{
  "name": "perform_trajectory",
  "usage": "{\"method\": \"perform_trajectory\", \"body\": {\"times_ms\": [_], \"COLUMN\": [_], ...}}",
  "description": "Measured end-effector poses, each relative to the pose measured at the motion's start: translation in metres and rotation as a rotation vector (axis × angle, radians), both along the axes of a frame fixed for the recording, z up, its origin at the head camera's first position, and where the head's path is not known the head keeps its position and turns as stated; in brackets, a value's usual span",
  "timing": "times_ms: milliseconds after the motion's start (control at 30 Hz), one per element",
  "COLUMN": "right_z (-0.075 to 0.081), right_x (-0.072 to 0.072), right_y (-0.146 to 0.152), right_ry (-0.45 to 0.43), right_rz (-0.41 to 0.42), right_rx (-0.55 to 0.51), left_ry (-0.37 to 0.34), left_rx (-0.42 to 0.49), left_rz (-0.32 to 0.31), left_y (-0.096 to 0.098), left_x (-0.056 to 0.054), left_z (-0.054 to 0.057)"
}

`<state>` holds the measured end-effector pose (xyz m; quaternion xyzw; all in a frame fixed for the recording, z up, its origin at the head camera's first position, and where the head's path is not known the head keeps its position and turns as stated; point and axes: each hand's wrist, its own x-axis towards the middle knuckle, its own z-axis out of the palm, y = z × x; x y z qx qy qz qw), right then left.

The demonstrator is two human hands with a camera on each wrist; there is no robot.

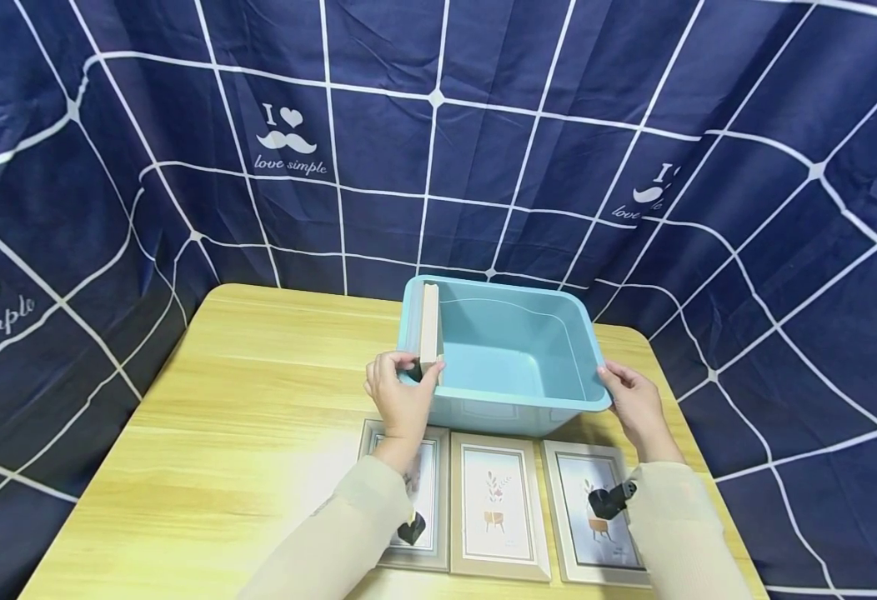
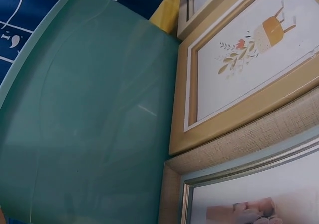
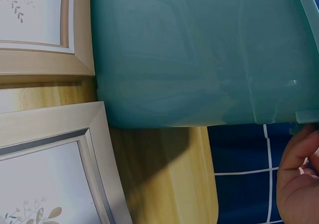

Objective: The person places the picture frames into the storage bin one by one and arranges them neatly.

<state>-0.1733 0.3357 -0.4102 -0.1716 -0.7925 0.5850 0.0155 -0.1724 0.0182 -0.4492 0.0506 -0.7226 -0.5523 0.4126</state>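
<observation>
A light-blue plastic bin [image 1: 483, 400] stands on the table. Inside its left end a beige picture frame [image 1: 430, 321] is on edge, seen from its narrow side. My left hand [image 1: 399, 396] pinches the near end of this frame, thumb on one side and fingers on the other, over the bin's rim. At the bin's near right corner my right hand [image 1: 636, 407] grips the rim; the right wrist view shows its curled fingers [image 3: 296, 154] under the rim. In the left wrist view the left hand is almost wholly out of sight.
In front of the bin lie a grey picture frame [image 1: 441, 500], a tan picture frame [image 1: 457, 533] and a pale picture frame [image 1: 558, 533], side by side. The wooden table [image 1: 258, 400] extends to the left. A dark blue grid-patterned curtain [image 1: 378, 142] hangs behind and at both sides.
</observation>
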Motion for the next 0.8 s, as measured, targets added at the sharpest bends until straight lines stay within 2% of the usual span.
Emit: {"method": "perform_trajectory", "body": {"times_ms": [167, 300, 467, 667, 800], "right_z": [0.000, 0.000, 0.000, -0.001, -0.002], "right_x": [0.000, 0.000, -0.001, 0.000, -0.001], "right_y": [0.001, 0.002, 0.001, 0.001, 0.001], "right_ry": [0.005, 0.008, 0.002, 0.001, 0.000], "right_rz": [0.000, 0.001, -0.006, -0.016, -0.013], "right_rx": [0.002, -0.003, -0.006, -0.003, 0.003], "left_ry": [0.063, 0.100, 0.111, 0.044, -0.046], "left_rx": [-0.003, 0.000, 0.029, 0.082, 0.085], "left_rz": [-0.023, -0.065, -0.171, -0.340, -0.425], "left_y": [-0.005, -0.013, -0.026, -0.044, -0.057], "left_x": [-0.001, -0.002, -0.001, 0.004, 0.008], "left_z": [0.000, 0.001, 0.001, -0.003, -0.007]}}
